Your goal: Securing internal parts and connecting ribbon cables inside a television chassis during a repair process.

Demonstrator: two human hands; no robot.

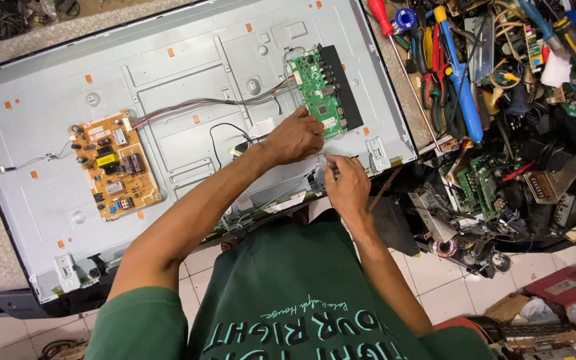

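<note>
both bare forearms reach forward, elbows bent. the left hand [295, 137] is curled, knuckles up, fingers bunched. the right hand [347, 183], just beside it, pinches its fingers together.

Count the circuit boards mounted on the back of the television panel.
2. A tan board sits on the panel's left side; a green board sits at upper right, beside the left hand. Loose boards lie in the clutter off the panel.

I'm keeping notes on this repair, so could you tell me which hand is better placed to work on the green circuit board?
Probably the left hand: its fingers already rest at the lower edge of the green circuit board. The right hand sits lower, near the panel's bottom edge, pinching something small.
</note>
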